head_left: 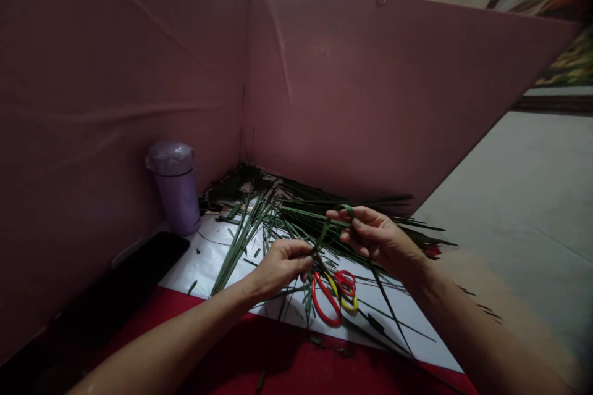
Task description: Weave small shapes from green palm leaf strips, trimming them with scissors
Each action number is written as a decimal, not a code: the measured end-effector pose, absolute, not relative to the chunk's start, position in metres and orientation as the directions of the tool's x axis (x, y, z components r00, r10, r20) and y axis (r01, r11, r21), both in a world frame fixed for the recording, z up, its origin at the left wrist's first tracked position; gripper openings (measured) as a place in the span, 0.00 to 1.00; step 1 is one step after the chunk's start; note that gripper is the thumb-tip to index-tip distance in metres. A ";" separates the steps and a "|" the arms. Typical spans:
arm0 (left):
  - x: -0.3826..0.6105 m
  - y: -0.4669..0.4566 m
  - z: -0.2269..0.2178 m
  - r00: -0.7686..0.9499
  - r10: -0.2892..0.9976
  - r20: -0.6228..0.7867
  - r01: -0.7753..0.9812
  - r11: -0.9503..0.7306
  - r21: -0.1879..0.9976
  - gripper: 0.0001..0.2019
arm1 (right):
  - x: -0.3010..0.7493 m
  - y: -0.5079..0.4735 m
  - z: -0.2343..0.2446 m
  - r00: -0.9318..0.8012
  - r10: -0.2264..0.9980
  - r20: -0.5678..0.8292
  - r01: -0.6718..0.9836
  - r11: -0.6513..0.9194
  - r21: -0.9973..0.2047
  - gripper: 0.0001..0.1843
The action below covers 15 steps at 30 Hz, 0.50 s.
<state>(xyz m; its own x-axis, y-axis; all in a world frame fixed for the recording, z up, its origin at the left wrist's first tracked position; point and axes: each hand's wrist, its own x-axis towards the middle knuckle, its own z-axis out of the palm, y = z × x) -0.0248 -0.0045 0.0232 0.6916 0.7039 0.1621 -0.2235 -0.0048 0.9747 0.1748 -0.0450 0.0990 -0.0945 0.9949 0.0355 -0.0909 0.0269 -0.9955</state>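
Note:
Between my two hands runs a narrow green leaf strip (323, 234). My left hand (288, 265) pinches its lower end between thumb and fingers. Higher and to the right, my right hand (377, 234) grips the strip, which curls in a loop over the index finger; a long dark end hangs below the palm. Just beneath the hands, scissors with red handles (324, 302), a second smaller red-handled pair (345, 282) and a yellow handle (352, 304) lie together on white paper (393, 308). Their blades are partly hidden by my left hand and leaves.
Long green leaves (241, 247) lie in bundles across the paper, with more leaves (315, 203) against the pink partition (333, 99). A purple tumbler (178, 191) stands at left beside a flat black object (139, 278). Red cloth (231, 352) covers the near edge; small leaf scraps are scattered about.

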 end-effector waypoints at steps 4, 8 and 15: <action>-0.025 -0.005 0.024 0.698 0.696 0.168 -0.221 -0.014 0.975 0.10 | 0.168 -0.042 0.082 -0.109 0.992 0.067 0.022 0.070 -0.997 0.07; -0.025 -0.006 0.029 0.702 0.692 0.167 -0.188 -0.046 0.981 0.11 | 0.163 -0.040 0.070 -0.083 0.973 0.216 0.164 0.227 -0.960 0.06; -0.026 -0.005 0.027 0.725 0.676 0.131 -0.180 0.002 0.984 0.11 | 0.154 -0.046 0.065 -0.049 0.922 0.383 0.309 0.379 -0.872 0.06</action>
<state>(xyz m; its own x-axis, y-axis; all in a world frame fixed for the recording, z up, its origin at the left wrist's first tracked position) -0.0262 -0.0052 0.0269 0.7249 0.6763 0.1308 -0.1796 0.0022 0.9837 0.1539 -0.0460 0.0648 -0.0486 0.9223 0.3834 0.3090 0.3789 -0.8723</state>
